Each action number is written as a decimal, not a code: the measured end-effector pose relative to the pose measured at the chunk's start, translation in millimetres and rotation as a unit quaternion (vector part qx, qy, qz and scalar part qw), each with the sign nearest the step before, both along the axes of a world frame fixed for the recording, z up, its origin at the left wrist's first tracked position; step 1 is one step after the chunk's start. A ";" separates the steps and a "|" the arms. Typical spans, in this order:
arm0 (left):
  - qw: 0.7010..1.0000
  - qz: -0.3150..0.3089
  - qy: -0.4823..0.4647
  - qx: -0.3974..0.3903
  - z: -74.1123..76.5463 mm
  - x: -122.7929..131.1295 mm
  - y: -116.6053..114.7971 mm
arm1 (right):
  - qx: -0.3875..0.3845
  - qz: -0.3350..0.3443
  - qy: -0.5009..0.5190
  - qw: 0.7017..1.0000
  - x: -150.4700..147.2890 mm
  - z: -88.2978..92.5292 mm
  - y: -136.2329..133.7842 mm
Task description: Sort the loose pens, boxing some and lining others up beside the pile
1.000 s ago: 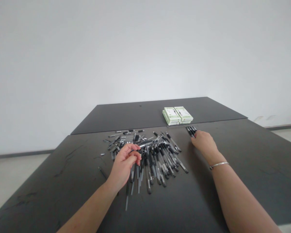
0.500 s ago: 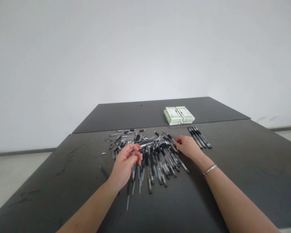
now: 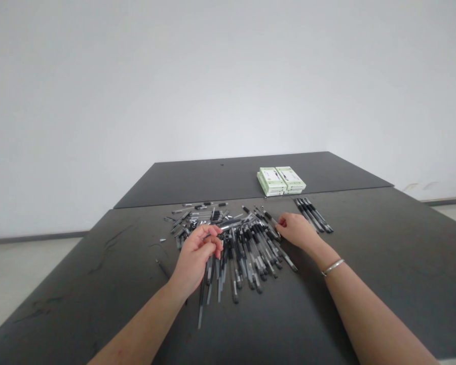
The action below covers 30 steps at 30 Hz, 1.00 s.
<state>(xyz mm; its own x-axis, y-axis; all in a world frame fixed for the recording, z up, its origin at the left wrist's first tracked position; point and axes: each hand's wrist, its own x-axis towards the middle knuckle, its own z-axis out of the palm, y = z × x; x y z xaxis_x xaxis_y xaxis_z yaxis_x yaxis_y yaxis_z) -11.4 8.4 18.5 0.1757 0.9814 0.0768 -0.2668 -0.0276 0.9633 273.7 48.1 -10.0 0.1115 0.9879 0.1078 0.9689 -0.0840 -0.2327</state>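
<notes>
Dark table (image 3: 383, 253) under a bare white wall (image 3: 228, 76), pile of pens (image 3: 251, 248) sprawled mid-surface between the left hand (image 3: 195, 253), curled shut and pinching a slim pen part (image 3: 208, 235) at the fingertips, and the right hand (image 3: 296, 230), fingers bent down onto the pile's right edge. Best, probably, to nip one barrel alone and lift it straight out without dragging neighbours toward the neat row of pens (image 3: 313, 214) near the boxes (image 3: 281, 180). Hard to tell whether those right fingertips grip or merely touch, and too small to read the box print.
</notes>
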 end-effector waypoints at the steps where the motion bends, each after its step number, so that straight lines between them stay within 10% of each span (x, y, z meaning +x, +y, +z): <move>1: 1.000 0.000 0.001 -0.001 0.0 0.0 -0.1 | 0.007 -0.002 0.001 1.000 -0.2 1.6 -0.4; 30: 0.999 -0.022 0.025 0.009 -1.0 -1.7 -1.5 | 0.014 -0.019 0.013 1.000 -12.8 4.9 3.6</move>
